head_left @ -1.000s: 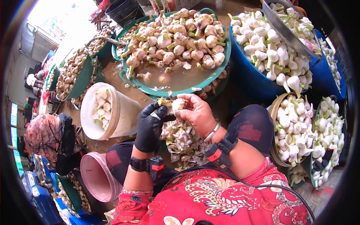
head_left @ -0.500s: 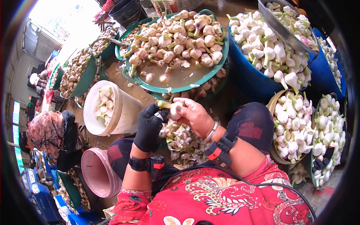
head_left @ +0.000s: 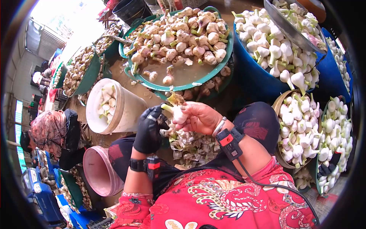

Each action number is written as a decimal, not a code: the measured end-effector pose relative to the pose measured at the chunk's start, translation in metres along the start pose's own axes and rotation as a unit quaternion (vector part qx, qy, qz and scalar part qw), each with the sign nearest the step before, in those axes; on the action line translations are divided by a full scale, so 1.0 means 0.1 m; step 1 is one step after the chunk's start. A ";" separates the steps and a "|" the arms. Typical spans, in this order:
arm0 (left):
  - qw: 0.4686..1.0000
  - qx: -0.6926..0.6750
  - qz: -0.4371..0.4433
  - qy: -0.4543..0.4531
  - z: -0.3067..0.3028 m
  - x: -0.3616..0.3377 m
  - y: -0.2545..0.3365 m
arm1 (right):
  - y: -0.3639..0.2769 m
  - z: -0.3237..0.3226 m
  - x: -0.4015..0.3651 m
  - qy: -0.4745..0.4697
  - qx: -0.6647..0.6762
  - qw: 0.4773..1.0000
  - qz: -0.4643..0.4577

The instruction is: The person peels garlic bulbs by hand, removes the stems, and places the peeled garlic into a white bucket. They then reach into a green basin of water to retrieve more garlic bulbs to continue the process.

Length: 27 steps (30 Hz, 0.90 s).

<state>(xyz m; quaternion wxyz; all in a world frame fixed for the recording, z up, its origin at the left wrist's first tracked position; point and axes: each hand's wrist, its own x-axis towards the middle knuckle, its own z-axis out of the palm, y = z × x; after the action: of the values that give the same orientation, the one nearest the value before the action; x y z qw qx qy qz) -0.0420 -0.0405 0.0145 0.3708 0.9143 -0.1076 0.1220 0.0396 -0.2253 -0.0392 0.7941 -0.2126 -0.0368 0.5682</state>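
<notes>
A garlic bulb (head_left: 179,114) with a short green stem is held between the thumb and fingers of my right hand (head_left: 202,118). A loose brown flap of skin (head_left: 175,99) stands up from it. My left hand (head_left: 148,129), in a black fingerless glove, is closed just left of the bulb, near its stem. What its curled fingers hold, if anything, I cannot make out. A whitish band shows on one of its fingers. Below both hands lies a heap of peeled garlic skins (head_left: 194,149), between my knees.
Ahead is a green basin (head_left: 183,90) of unpeeled garlic. Left stand a white bucket (head_left: 129,110) with some cleaned bulbs and a pink bucket (head_left: 101,171). On the right are a blue tub (head_left: 248,65) and a round basket (head_left: 280,147) of white bulbs. A person (head_left: 70,129) sits at left.
My left hand has come away from the bulb, down and left. The bulb has turned in my right hand, and a brown flap of skin now peels up from it.
</notes>
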 end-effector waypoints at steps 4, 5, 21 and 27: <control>0.805 -0.492 -0.325 0.069 0.06 -0.06 0.12 | 0.04 0.10 0.00 0.036 -0.064 0.996 -0.040; 0.829 -0.463 -0.309 0.060 0.06 -0.04 0.14 | 0.05 0.15 0.00 0.047 -0.070 0.996 -0.042; 0.991 0.076 -0.056 0.095 -0.06 0.07 -0.15 | 0.10 -0.01 0.05 0.149 -0.770 0.610 -0.114; 0.824 -0.503 -0.204 0.162 -0.01 0.13 0.04 | -0.02 0.17 0.02 0.273 -0.590 0.737 -0.187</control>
<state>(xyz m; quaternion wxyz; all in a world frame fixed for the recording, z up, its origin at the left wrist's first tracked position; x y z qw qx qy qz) -0.0309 -0.0442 0.0219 0.8077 0.5693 0.0970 0.1188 0.0371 -0.2196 -0.0236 0.5758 -0.7732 -0.1855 0.1905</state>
